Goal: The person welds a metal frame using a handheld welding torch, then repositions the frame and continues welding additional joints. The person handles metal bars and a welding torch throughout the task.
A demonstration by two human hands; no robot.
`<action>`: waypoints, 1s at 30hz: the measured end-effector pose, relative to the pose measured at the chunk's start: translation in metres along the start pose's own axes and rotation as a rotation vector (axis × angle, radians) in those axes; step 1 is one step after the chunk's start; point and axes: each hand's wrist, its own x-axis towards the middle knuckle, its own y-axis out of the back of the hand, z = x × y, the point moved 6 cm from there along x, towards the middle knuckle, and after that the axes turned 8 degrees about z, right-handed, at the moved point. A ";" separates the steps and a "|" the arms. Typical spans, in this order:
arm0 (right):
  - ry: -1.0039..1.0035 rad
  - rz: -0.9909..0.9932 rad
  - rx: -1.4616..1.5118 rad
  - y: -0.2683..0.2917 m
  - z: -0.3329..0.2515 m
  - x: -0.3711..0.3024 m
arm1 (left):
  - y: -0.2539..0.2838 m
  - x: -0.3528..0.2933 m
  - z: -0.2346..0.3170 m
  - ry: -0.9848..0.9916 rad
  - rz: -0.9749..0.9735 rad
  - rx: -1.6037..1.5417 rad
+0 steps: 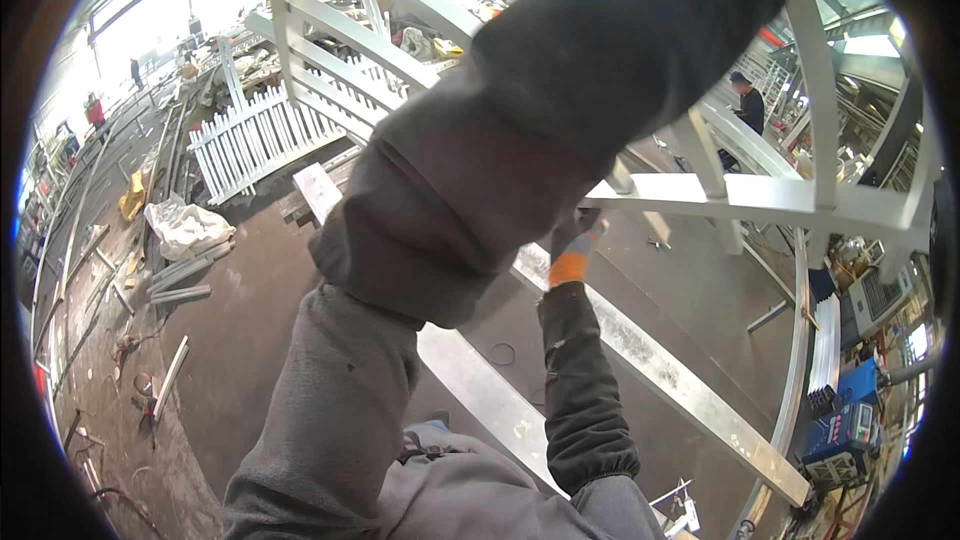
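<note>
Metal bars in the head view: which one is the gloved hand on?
The pale horizontal bar of the raised frame. The gloved right hand meets its near end, while the two long metal beams lie lower down, on the floor, untouched.

1 view only, from a fisheye camera on the person's head, tilted steeply down along the body. The grey sleeve [560, 110] of the raised left arm passes so near the lens that it fills the middle of the picture. The right hand [573, 240], in a glove with an orange cuff, sits further off below a white metal frame [760, 195]. The concrete floor [250, 340] lies well below, and straight rails bend toward the dark rim.
</note>
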 end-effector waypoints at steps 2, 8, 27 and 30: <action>0.336 0.056 -0.590 0.011 -0.050 0.003 | 0.033 0.014 0.005 0.077 0.062 -0.015; 0.844 0.117 -0.901 0.023 -0.189 0.011 | 0.081 0.128 0.038 0.077 0.200 -0.252; 1.564 -0.191 -1.534 -0.112 -0.393 0.046 | 0.145 0.268 -0.014 0.101 0.352 -1.054; 1.662 -0.339 -1.600 -0.109 -0.342 0.064 | 0.169 0.234 -0.095 0.193 0.492 -1.144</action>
